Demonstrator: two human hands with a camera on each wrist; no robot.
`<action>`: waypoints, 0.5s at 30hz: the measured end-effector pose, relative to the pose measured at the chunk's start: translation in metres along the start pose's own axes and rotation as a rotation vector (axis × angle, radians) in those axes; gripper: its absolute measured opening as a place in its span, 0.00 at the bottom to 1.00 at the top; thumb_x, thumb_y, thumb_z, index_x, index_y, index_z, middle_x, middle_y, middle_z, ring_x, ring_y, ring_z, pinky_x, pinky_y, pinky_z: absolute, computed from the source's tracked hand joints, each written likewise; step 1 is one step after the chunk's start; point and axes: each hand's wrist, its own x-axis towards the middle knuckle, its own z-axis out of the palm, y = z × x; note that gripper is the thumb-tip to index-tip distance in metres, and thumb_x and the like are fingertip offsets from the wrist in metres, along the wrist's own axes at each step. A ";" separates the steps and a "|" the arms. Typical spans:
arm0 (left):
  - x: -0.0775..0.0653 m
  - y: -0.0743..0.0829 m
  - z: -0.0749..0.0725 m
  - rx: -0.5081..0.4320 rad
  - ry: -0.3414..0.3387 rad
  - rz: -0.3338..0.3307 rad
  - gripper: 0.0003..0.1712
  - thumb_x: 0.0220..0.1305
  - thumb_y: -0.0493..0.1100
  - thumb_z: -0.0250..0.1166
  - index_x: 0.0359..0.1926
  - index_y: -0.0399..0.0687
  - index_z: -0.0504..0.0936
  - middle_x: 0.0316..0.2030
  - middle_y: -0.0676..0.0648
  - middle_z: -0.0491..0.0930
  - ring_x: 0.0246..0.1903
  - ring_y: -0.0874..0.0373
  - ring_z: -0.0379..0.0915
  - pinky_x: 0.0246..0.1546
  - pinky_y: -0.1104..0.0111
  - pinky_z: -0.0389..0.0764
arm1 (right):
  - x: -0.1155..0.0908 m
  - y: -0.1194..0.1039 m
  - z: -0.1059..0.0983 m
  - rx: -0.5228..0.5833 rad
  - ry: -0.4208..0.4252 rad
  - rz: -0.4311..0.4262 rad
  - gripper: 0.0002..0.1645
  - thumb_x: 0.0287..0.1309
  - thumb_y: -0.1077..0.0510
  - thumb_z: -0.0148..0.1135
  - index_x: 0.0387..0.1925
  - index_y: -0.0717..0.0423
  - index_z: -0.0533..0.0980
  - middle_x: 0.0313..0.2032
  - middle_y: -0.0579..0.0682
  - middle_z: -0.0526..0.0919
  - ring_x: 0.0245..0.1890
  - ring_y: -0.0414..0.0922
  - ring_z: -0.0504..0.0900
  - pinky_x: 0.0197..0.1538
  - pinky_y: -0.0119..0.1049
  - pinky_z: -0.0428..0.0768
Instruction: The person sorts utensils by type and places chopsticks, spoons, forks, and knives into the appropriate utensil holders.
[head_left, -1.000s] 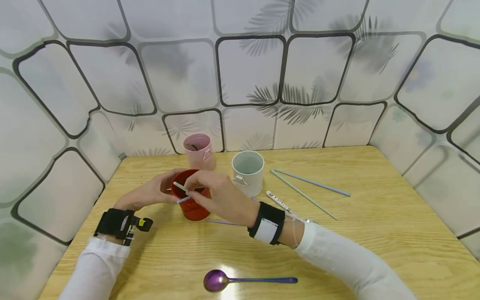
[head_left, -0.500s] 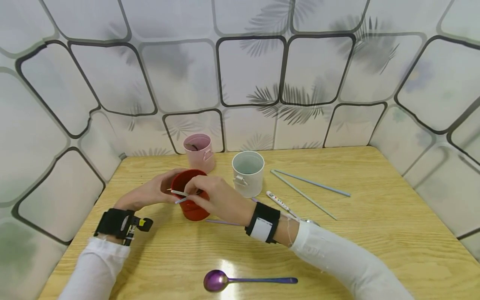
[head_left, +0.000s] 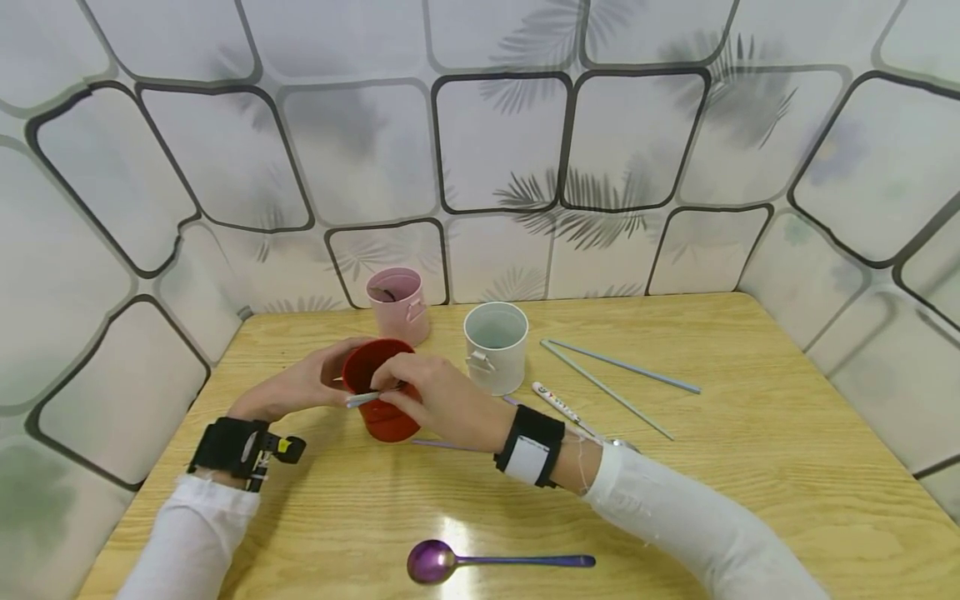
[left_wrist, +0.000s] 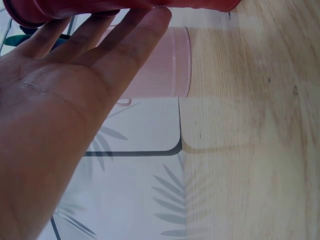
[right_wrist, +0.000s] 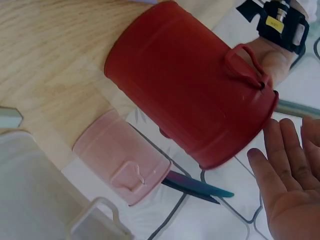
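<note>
A red bucket (head_left: pixel 393 425) stands at the left of the table, tilted in the wrist views only because of the cameras. My left hand (head_left: pixel 303 385) holds its left side, the fingers lying along the wall in the left wrist view. Over the bucket's mouth, my right hand (head_left: pixel 438 400) pinches pale chopsticks (head_left: pixel 362 400); their thick ends point left past the rim. In the right wrist view a greenish chopstick (right_wrist: pixel 298 108) shows beyond the right fingers (right_wrist: pixel 295 157). Whatever is inside the bucket is hidden by the right hand.
Behind stands a pink bucket (head_left: pixel 401 318) with dark handles (right_wrist: pixel 200 186) in it. A white bucket (head_left: pixel 498 362) is to its right. Green (head_left: pixel 607 389) and blue (head_left: pixel 626 364) chopsticks, a white-handled spoon (head_left: pixel 555 402), a lilac stick (head_left: pixel 442 444) and a purple spoon (head_left: pixel 432 562) lie about.
The chopsticks in my right hand have tipped down and come together; earlier their ends stood apart. The right hand has lowered slightly, while the left hand and red bucket have stayed put.
</note>
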 end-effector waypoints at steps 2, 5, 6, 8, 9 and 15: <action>0.000 -0.001 0.000 -0.015 -0.008 0.010 0.46 0.63 0.36 0.72 0.78 0.46 0.60 0.68 0.43 0.71 0.64 0.54 0.70 0.60 0.64 0.76 | 0.000 0.000 -0.003 0.014 0.023 -0.004 0.09 0.66 0.66 0.68 0.47 0.58 0.80 0.44 0.48 0.85 0.45 0.40 0.83 0.55 0.27 0.79; 0.001 -0.002 -0.001 -0.038 -0.015 0.018 0.46 0.63 0.37 0.72 0.77 0.46 0.60 0.68 0.44 0.71 0.65 0.54 0.70 0.61 0.64 0.75 | -0.001 0.001 -0.009 0.028 0.070 -0.013 0.10 0.64 0.68 0.69 0.46 0.60 0.80 0.44 0.49 0.85 0.46 0.41 0.83 0.55 0.31 0.80; 0.001 -0.002 -0.001 -0.048 -0.018 0.023 0.45 0.63 0.37 0.72 0.77 0.46 0.61 0.68 0.44 0.71 0.65 0.53 0.70 0.61 0.64 0.75 | -0.001 0.001 -0.011 0.030 0.084 -0.017 0.11 0.64 0.68 0.69 0.46 0.60 0.80 0.44 0.49 0.86 0.46 0.41 0.83 0.55 0.32 0.81; 0.001 -0.003 -0.001 -0.056 -0.022 0.029 0.45 0.63 0.37 0.72 0.77 0.46 0.61 0.69 0.43 0.71 0.65 0.53 0.70 0.61 0.64 0.75 | -0.003 0.001 -0.015 0.022 0.107 -0.031 0.11 0.63 0.69 0.70 0.46 0.60 0.81 0.44 0.49 0.86 0.46 0.41 0.83 0.55 0.33 0.81; 0.002 -0.003 -0.001 -0.062 -0.024 0.034 0.45 0.63 0.36 0.71 0.77 0.46 0.61 0.69 0.43 0.71 0.66 0.53 0.70 0.61 0.64 0.75 | -0.004 0.001 -0.017 0.015 0.117 -0.037 0.12 0.62 0.69 0.70 0.46 0.60 0.81 0.44 0.49 0.86 0.46 0.41 0.83 0.55 0.32 0.81; 0.001 -0.004 -0.001 -0.043 -0.017 0.032 0.44 0.63 0.35 0.71 0.77 0.46 0.61 0.70 0.40 0.70 0.66 0.54 0.68 0.62 0.66 0.74 | -0.011 -0.001 -0.033 0.026 0.174 -0.083 0.12 0.62 0.70 0.70 0.46 0.60 0.81 0.45 0.51 0.87 0.49 0.41 0.85 0.57 0.27 0.78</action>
